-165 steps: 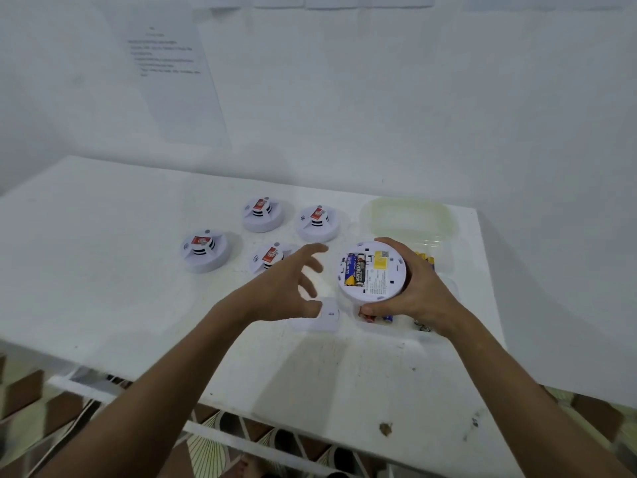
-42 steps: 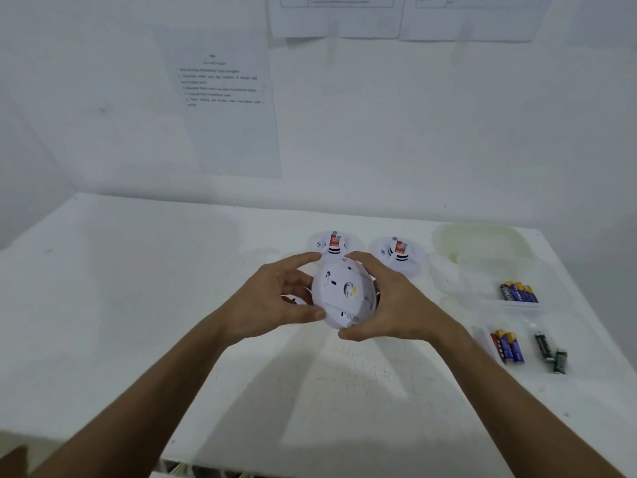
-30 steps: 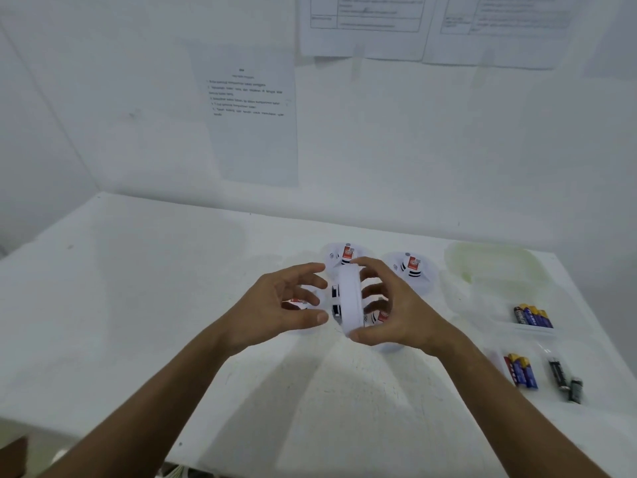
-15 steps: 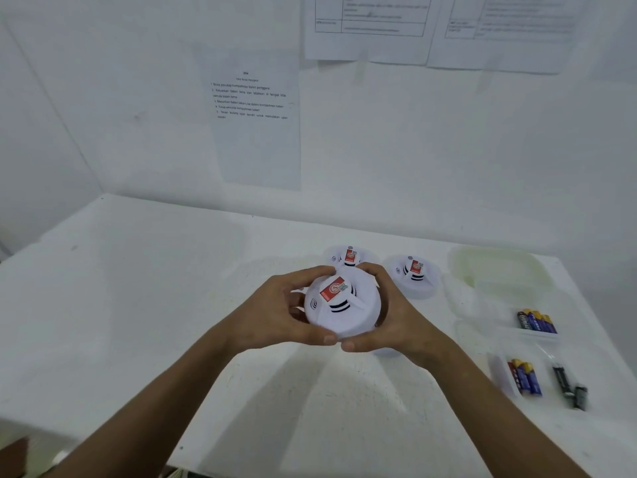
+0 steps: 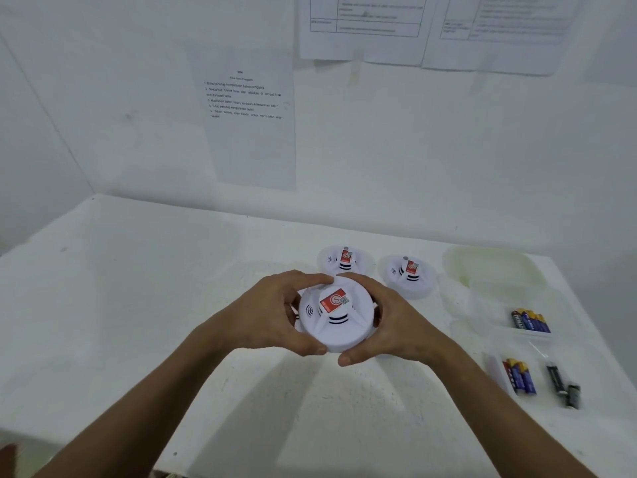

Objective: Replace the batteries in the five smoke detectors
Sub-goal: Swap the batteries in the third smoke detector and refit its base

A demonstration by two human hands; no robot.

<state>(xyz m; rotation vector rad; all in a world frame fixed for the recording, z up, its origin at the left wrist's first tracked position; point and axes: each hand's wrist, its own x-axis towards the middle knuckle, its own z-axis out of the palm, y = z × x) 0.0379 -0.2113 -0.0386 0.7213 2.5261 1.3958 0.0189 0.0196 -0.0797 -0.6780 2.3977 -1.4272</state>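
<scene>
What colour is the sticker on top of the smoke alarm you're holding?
Red with a white circle mark; the sticker shows best in the head view, on the white smoke alarm.

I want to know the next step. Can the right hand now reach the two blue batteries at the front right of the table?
Probably not yet: the right hand grips the smoke detector together with the left hand. The blue batteries lie uncovered on the table, so once the hand lets go, nothing blocks it.

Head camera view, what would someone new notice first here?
Both hands, left hand and right hand, grip a white smoke detector with a red label, held at centre above the table. Two more detectors sit behind it, and loose batteries lie at right.
</scene>
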